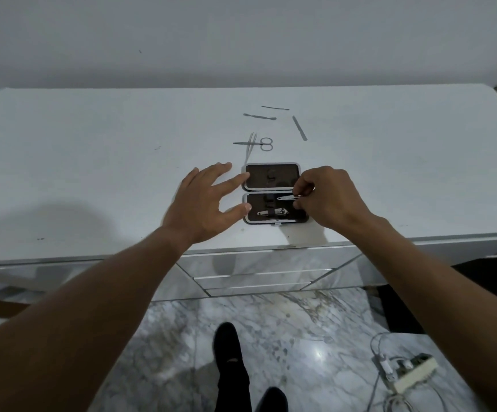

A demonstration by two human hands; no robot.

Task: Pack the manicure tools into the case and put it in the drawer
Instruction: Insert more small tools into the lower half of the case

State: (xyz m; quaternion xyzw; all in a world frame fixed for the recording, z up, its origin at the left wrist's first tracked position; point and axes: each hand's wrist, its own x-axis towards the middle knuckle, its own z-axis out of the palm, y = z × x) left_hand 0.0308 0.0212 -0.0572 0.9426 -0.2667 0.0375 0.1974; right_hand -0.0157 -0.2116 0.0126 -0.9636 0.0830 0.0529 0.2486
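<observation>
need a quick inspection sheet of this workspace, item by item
surface: white dresser top, a few small marks, one stain at its left edge.
job's things: case lying open near the front edge; nail clipper strapped in the near half; far half holds no tools. Scissors, tweezers and three slim tools loose behind it.
clutter: nothing seen on the top.
hands: left hand open, fingertips at the case's left edge; right hand pinching a small metal tool over the near half.
cables: power strip with white cords on the floor, right.
surroundings: plain wall, marble floor, drawers shut.
</observation>
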